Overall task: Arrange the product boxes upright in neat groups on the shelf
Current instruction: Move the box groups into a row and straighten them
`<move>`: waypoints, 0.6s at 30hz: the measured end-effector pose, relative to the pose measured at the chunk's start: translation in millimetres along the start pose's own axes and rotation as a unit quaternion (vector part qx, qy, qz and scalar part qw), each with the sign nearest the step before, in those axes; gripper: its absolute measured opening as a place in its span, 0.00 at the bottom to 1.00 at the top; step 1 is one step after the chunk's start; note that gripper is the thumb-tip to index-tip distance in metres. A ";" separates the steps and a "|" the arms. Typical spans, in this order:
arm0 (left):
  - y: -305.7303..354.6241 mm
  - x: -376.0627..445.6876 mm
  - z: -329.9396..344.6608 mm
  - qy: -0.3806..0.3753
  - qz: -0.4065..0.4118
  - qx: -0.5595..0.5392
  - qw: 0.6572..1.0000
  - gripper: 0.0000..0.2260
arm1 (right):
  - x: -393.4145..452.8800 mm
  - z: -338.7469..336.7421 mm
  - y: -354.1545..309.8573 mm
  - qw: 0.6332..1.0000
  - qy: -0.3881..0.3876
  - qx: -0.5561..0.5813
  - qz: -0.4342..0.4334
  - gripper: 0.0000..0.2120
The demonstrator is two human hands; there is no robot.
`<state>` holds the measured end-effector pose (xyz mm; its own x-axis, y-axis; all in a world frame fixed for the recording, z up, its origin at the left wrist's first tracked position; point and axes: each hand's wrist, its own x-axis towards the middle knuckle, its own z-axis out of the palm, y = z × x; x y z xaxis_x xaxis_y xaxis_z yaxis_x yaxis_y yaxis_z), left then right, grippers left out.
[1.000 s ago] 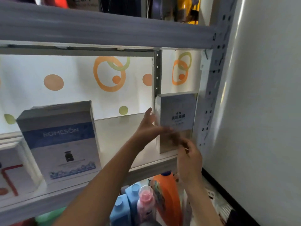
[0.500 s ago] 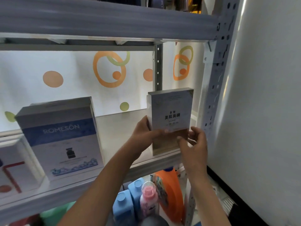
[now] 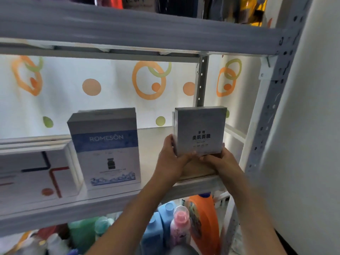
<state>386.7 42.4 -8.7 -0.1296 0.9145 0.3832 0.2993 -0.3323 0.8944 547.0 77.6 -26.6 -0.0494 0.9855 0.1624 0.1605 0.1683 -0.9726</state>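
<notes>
Holding the upright grey cardboard box (image 3: 200, 131) by both lower corners, left hand (image 3: 172, 162) and right hand (image 3: 221, 162) each have a curled-finger grip on it, blue-banded white ROMESÔN box (image 3: 105, 148) off to the left.

left hand (image 3: 170, 161): reaching up and forward, fingers curled round the left edge of grey box (image 3: 199, 131), thumb on its front | right hand (image 3: 219, 161): raised beside it, gripping the box's lower right corner | forearms: bare, angled upward, converging
</notes>
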 end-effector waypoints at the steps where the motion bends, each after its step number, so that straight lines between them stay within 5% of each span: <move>1: -0.5 -6.5 1.7 0.025 0.004 0.004 1.000 0.20 | 0.5 3.7 -0.3 1.000 0.001 -0.001 0.000 0.25; 7: -16.8 -43.6 5.7 0.080 -0.011 0.040 0.996 0.15 | 2.1 20.6 -3.2 1.000 -0.002 -0.020 -0.024 0.31; 18: -5.6 -65.2 -5.6 0.074 -0.082 0.021 0.994 0.27 | 2.4 41.2 -4.9 0.998 -0.035 -0.025 -0.043 0.24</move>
<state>388.2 -16.6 -37.3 -0.3159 0.9109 0.2656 0.3012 -0.1691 0.9384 505.4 78.2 -28.3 -0.1331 0.9637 0.2316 0.2012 0.2551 -0.9458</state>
